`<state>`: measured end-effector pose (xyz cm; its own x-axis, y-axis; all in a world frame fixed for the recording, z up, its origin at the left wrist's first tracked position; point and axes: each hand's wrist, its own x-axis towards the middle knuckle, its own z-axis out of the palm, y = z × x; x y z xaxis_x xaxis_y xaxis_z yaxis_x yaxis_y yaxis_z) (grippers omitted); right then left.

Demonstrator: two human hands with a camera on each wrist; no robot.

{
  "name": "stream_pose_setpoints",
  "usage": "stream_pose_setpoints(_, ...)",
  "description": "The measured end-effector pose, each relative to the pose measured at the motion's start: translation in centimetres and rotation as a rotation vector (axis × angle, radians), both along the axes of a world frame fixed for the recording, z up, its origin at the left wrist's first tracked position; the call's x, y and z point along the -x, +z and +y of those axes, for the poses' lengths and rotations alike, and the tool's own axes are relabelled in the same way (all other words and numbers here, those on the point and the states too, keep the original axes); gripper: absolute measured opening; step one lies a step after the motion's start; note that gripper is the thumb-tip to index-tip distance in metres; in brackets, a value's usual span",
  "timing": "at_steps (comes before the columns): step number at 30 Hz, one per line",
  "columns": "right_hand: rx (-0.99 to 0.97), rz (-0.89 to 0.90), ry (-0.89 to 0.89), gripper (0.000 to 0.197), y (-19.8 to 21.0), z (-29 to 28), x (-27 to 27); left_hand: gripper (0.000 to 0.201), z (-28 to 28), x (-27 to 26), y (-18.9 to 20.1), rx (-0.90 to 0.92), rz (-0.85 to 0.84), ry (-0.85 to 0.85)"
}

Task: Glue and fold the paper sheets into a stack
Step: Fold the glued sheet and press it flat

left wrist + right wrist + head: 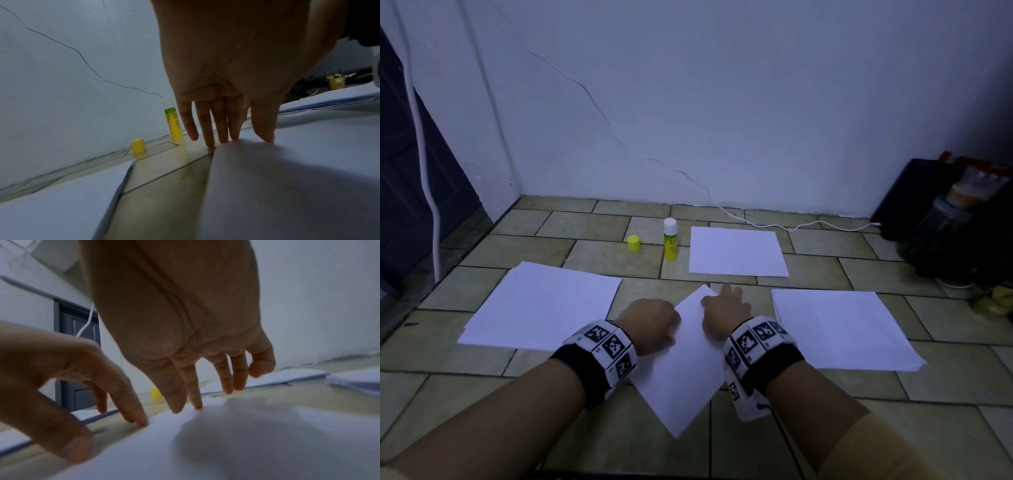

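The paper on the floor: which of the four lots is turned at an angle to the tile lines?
The single sheet under both hands, nearest the person. It lies like a diamond, one corner pointing to the wall; the other three piles lie roughly square with the tiles.

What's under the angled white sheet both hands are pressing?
Tan floor tiles show around the angled white sheet. The left hand and right hand press it flat; anything beneath is covered.

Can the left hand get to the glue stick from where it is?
Probably yes. The left hand presses its straight fingers on the middle sheet, and only bare floor tiles lie between it and the uncapped glue stick, standing beside its yellow cap.
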<state>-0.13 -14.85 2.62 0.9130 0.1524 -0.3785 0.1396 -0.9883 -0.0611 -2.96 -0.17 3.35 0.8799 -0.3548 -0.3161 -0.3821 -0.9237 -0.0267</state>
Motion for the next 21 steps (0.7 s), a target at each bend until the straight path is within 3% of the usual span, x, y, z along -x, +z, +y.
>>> stream_pose_setpoints(4, -0.155, 0.072, -0.035, 0.046, -0.5, 1.7, 0.7, 0.038, -0.3, -0.2, -0.1, 0.023, -0.020, 0.049)
stream_pose_setpoints(10, -0.189, 0.047, 0.080, 0.056, -0.7, 3.0, 0.7, 0.095, 0.5, -0.8, -1.0, 0.081, 0.095, 0.159)
stream_pose_setpoints(15, -0.170, 0.101, 0.202, 0.059, -0.5, 3.7, -0.2, 0.091, 0.2, -1.0, -0.3, 0.057, 0.137, 0.079)
stream_pose_setpoints(21, -0.238, 0.107, 0.081, 0.045, 0.0, -0.8, -1.1, 0.107, 0.9, -1.2, -0.6, 0.039, 0.168, 0.148)
